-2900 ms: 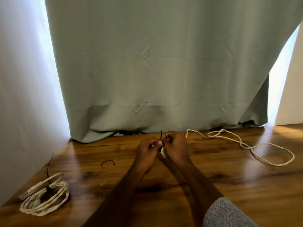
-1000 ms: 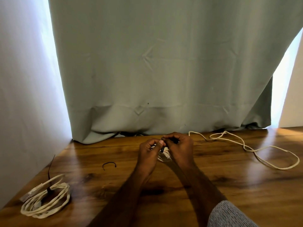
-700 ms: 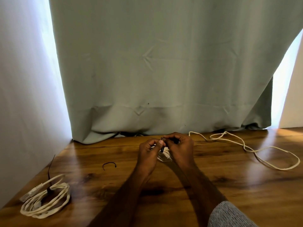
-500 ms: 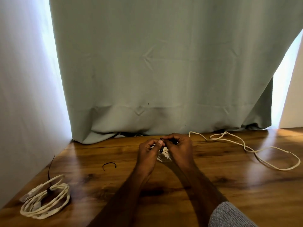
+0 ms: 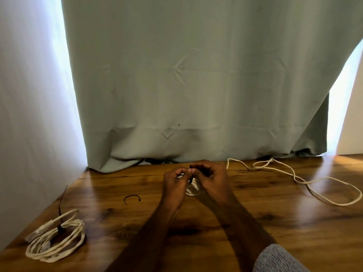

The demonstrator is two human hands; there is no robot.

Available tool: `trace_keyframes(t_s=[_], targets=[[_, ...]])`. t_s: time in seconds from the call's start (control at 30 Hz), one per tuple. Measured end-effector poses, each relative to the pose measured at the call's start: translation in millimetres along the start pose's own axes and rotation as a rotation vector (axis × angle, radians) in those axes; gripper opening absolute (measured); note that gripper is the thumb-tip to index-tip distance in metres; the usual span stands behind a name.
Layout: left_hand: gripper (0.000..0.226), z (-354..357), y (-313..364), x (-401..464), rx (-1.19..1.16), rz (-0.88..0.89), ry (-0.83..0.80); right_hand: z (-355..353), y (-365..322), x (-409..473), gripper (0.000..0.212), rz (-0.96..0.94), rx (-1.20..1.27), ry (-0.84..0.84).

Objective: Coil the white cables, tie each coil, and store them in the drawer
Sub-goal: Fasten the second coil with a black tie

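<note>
My left hand (image 5: 174, 185) and my right hand (image 5: 211, 180) meet at the middle of the wooden table (image 5: 255, 222). Between them is a small white cable coil (image 5: 193, 190), mostly hidden by the fingers. Both hands pinch a thin black tie (image 5: 191, 178) that runs across that coil. A tied white coil (image 5: 56, 240) with a black tie sticking up lies at the near left. A loose white cable (image 5: 306, 182) sprawls uncoiled at the far right.
A spare black tie (image 5: 132, 198), bent into an arc, lies left of my hands. A grey-green curtain (image 5: 186, 85) hangs along the table's back edge. A white wall (image 5: 29, 114) borders the left side. No drawer is in view.
Over the earlier frames the black tie's upright end came down between my fingers. In the last second my hands have stayed almost still at the small coil.
</note>
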State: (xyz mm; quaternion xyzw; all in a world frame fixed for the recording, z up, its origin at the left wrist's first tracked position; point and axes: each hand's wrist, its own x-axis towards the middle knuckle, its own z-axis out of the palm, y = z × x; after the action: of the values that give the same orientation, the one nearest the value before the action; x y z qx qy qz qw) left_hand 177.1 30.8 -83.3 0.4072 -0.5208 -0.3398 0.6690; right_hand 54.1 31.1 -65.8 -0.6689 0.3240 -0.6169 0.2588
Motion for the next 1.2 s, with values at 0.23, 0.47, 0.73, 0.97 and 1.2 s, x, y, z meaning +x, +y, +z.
trace_keyframes(t_s=[0.23,0.47,0.73,0.97,1.2], targets=[[0.007,1.8,-5.2,-1.5,0.113,0.088,0.014,2.8,9.9,1.7,0.01,-0.05,-0.19,0.047],[0.023,3.4,-8.8,1.1,0.168,0.153,-0.069,1.0,13.1,7.3,0.015,-0.034,-0.146,0.159],[0.017,2.6,-6.0,0.0,0.091,0.071,-0.06,4.6,17.7,10.4,0.013,0.008,-0.119,0.166],[0.011,1.9,-7.1,-4.6,0.178,0.081,-0.097,-1.0,14.8,17.2,0.012,0.077,0.015,0.245],[0.011,-8.8,-18.1,-4.6,0.317,0.093,-0.144,3.3,13.7,7.7,0.016,0.022,-0.028,0.119]])
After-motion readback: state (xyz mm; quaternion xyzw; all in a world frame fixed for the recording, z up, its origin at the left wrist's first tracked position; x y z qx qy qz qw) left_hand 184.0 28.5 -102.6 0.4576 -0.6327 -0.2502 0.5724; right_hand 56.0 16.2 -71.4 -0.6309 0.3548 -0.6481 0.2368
